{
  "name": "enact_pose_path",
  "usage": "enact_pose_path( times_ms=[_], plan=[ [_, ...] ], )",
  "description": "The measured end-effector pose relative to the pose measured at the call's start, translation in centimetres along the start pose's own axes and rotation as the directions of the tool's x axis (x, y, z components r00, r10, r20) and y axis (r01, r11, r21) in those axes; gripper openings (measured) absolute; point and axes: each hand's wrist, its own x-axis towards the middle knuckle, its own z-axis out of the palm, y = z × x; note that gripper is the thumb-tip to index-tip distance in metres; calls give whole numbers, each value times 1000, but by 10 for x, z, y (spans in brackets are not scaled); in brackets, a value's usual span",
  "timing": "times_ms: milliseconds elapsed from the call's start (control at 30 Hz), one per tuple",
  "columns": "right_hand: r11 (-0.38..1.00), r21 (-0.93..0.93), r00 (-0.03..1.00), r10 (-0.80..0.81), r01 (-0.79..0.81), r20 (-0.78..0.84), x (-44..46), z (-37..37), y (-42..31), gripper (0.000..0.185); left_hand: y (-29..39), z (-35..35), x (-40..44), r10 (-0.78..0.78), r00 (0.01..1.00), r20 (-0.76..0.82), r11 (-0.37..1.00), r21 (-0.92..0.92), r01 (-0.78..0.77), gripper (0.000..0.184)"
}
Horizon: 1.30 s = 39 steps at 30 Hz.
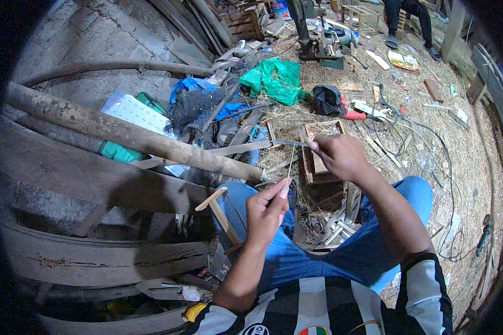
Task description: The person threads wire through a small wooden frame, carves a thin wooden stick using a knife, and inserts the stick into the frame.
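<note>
My left hand [267, 215] is closed, pinching a thin wooden stick [290, 163] between thumb and fingers so that it points up and away from me. In my right hand [339, 156] is a knife [288, 143], its narrow blade reaching left across the stick's upper end. The fingers cover most of the knife's handle. Whether the blade touches the stick I cannot tell. Beyond and below my right hand stands a small wooden box [310, 177]. A wooden-framed saw [223, 222] leans against my left thigh.
A thick pole [123, 131] and wooden planks [112, 254] lie to my left. Ahead are a green plastic bag [274, 80] and a red-and-black power tool [335, 103]. Its cord [447, 167] runs over the shavings on the right. Another person's legs [416, 19] show at the far right.
</note>
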Motion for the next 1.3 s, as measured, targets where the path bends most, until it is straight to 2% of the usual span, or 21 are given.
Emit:
enact_pose_path(
  times_ms=[167, 200, 233, 267, 300, 367, 400, 433, 500, 533, 667, 700, 767, 800, 833, 900, 933, 967, 1033, 1100, 1300],
  plan=[
    [998, 58, 998, -30, 34, -59, -7, 6, -12, 34, 3, -2, -1, 5, 1000, -14, 1000, -9, -6, 31],
    [966, 257, 996, 60, -40, -69, -4, 10, -9, 39, 6, -2, -2, -6, 1000, 11, 1000, -22, 6, 31],
    [890, 444, 986, 152, -108, -64, -2, 14, -5, 44, 7, -2, -3, -15, 999, 39, 999, -35, 16, 30],
    [762, 642, 993, 121, -81, -18, 2, 18, 4, 50, 6, -2, -3, -15, 999, 44, 999, -36, 17, 30],
    [764, 639, 992, 125, -83, -21, 1, 13, 0, 50, 4, -1, -4, -32, 996, 83, 998, -45, 35, 30],
    [567, 800, 980, 127, -197, 152, -4, 3, -15, 42, 0, 2, -3, -52, 990, 129, 997, -53, 60, 29],
    [600, 800, 998, 56, -19, -18, -3, 13, -16, 30, -3, 4, -3, -34, 987, 156, 997, -62, 44, 28],
    [599, 800, 998, 60, -24, -15, -5, 16, -14, 30, -5, 5, -3, -16, 983, 181, 997, -71, 29, 27],
    [449, 879, 987, 56, -160, 151, -9, 16, -17, 28, -6, 9, -2, -35, 986, 160, 994, -97, 51, 28],
    [504, 855, 991, 31, -125, 127, -12, 13, -21, 30, -3, 12, 0, -51, 992, 115, 997, -43, 56, 29],
    [458, 885, 992, -51, -79, 115, -14, 15, -24, 33, -1, 19, 3, -12, 999, 31, 997, 77, 9, 30],
    [457, 886, 992, -47, -80, 114, -12, 14, -22, 33, -3, 19, 3, 26, 1000, 15, 995, 98, -28, 30],
    [411, 909, 997, 64, -74, 53, -8, 11, -16, 35, -5, 23, 1, 67, 998, 5, 995, 68, -67, 30],
    [581, 813, 998, 64, -28, -12, -10, -1, -16, 37, -5, 23, 0, 108, 994, -13, 993, 39, -107, 30],
    [580, 814, 998, 63, -26, -13, -13, -9, -17, 37, -4, 23, -1, 109, 994, -12, 993, 40, -108, 30],
    [759, 637, 983, -23, 137, -185, -21, -17, -19, 39, -1, 20, -3, 79, 997, -17, 995, -62, -80, 32],
    [839, 527, 989, -78, 135, -128, -25, -18, -17, 36, 0, 19, -3, 81, 996, -23, 995, -59, -83, 32],
    [836, 530, 988, -84, 139, -127, -28, -18, -22, 36, 1, 17, -2, 88, 996, -13, 993, -81, -89, 34],
    [923, 282, 961, -221, 261, -168, -37, -19, -33, 32, 0, 14, -3, 95, 995, -6, 990, -101, -95, 36],
    [933, 254, 963, -225, 256, -146, -44, -19, -41, 28, -2, 14, -3, 144, 989, -34, 979, -139, -148, 36],
    [943, 151, 951, -276, 296, -140, -46, -17, -45, 23, 9, 17, -5, 111, 994, 9, 986, -123, -109, 30]
  ],
)
